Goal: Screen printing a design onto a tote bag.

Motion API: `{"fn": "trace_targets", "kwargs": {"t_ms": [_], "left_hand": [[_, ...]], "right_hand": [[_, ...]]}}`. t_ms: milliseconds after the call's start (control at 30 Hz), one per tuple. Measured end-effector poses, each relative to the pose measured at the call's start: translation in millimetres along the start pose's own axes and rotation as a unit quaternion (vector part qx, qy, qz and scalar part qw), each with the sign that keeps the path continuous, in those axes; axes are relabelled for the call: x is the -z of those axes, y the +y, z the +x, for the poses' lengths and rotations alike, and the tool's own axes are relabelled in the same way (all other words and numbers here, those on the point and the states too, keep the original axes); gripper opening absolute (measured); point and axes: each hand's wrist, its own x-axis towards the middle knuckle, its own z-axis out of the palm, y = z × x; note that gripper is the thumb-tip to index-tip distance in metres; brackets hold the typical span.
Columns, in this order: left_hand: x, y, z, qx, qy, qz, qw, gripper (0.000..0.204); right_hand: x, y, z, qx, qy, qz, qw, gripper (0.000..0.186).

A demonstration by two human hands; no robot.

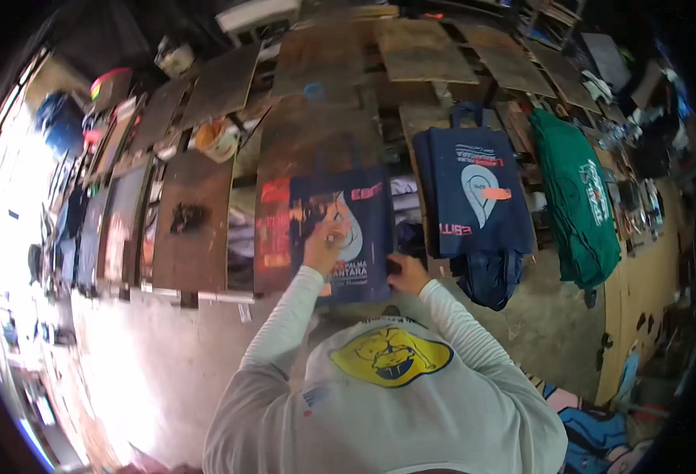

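A dark blue tote bag [372, 213] with a pale drop-shaped print lies on a brown board in front of me. My left hand [324, 246] is over the left half of its print; motion smears the fingers, so their grip is unclear. At the bag's right edge, near the lower corner, my right hand [408, 274] has its fingers closed on the cloth. Orange-red patches show on the board [273, 272] along the bag's left side.
Right of my bag lies a stack of similar blue bags [443, 189], then a pile of green bags [573, 197]. A board with a dark lump [188, 217] is at the left. Behind it stands a stained bucket [218, 141]. More boards [423, 51] fill the far side.
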Motion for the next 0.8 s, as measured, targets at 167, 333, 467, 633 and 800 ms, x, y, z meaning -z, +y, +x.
{"fn": "trace_targets", "kwargs": {"t_ms": [167, 333, 467, 633, 800], "left_hand": [[75.4, -8.6, -67.7, 0.135, 0.171, -0.055, 0.974, 0.01], [108.9, -61.1, -127.1, 0.204, 0.247, 0.016, 0.947, 0.013], [114.8, -51.4, -105.7, 0.19, 0.221, 0.04, 0.956, 0.014], [124.3, -75.8, -73.6, 0.209, 0.101, 0.233, 0.944, 0.032], [126.4, -96.4, -56.6, 0.223, 0.054, 0.192, 0.954, 0.035]], "right_hand": [[15.6, 46.1, -0.7, -0.189, -0.03, 0.267, 0.945, 0.024], [9.4, 43.0, 7.2, -0.208, -0.085, 0.229, 0.947, 0.037], [-3.3, 12.6, 8.5, -0.228, -0.031, 0.245, 0.942, 0.056], [-17.0, 30.5, 13.7, -0.158, 0.01, -0.033, 0.987, 0.057], [-20.4, -16.5, 12.0, -0.135, 0.131, -0.207, 0.96, 0.053]]}}
